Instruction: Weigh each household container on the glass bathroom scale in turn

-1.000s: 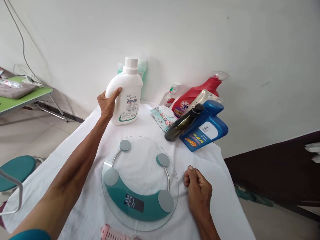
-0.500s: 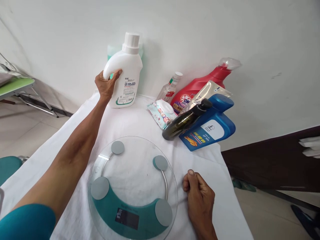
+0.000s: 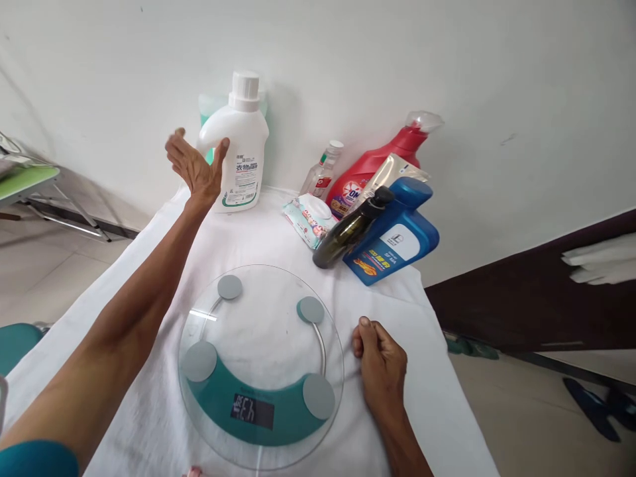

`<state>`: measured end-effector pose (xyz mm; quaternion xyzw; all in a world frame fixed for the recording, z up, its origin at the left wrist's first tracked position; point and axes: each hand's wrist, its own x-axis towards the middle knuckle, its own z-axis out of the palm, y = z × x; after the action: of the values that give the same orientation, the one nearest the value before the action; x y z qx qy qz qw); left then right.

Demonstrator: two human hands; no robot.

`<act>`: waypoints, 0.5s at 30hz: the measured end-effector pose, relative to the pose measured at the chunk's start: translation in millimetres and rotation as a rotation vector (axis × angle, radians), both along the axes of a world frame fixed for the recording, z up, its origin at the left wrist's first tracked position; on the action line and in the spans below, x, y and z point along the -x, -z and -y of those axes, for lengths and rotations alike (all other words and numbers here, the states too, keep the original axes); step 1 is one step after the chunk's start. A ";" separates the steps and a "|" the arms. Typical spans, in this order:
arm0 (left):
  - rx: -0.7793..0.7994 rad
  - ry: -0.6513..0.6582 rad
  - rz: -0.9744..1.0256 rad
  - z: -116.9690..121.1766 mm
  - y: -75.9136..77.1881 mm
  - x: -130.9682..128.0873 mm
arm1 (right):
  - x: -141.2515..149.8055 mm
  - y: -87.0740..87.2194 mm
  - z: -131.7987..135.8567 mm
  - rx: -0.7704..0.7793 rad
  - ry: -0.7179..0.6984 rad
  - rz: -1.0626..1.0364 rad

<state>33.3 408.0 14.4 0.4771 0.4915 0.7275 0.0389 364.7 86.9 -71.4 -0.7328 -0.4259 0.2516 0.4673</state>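
My left hand point(image 3: 195, 167) is open, fingers spread, right beside a white detergent bottle point(image 3: 240, 149) that stands upright at the back of the table. Only the thumb tip seems to touch the bottle. My right hand point(image 3: 380, 361) rests on the white cloth in a loose fist, just right of a round glass scale point(image 3: 261, 364) with a teal band and a lit display. Nothing shows inside the fist.
At the back right lie a wet-wipes pack point(image 3: 307, 220), a small clear bottle point(image 3: 321, 173), a red detergent bottle point(image 3: 377, 175), a dark green bottle point(image 3: 348, 230) and a blue jug point(image 3: 395, 242). The white-clothed table point(image 3: 427, 397) ends close on the right. A green table point(image 3: 24, 182) stands far left.
My left hand has let go of the white bottle, which now stands on the table near the wall, and the fingers have opened. The right hand has stayed in place.
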 end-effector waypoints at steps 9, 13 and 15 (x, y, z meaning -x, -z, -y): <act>0.158 0.615 -0.719 84.6 -24.9 -163.8 | 1.6 -0.9 0.5 -0.028 -0.005 -0.054; 0.303 0.744 -0.745 87.8 -12.5 -219.0 | 2.0 -2.3 1.9 -0.068 -0.031 -0.057; 0.364 0.752 -0.707 87.5 -10.1 -230.7 | 2.0 -2.5 2.1 -0.068 -0.032 -0.059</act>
<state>264.0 320.5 24.6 0.8209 0.3881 0.3622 0.2107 362.7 84.8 -68.9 -0.7018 -0.4321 0.2659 0.5001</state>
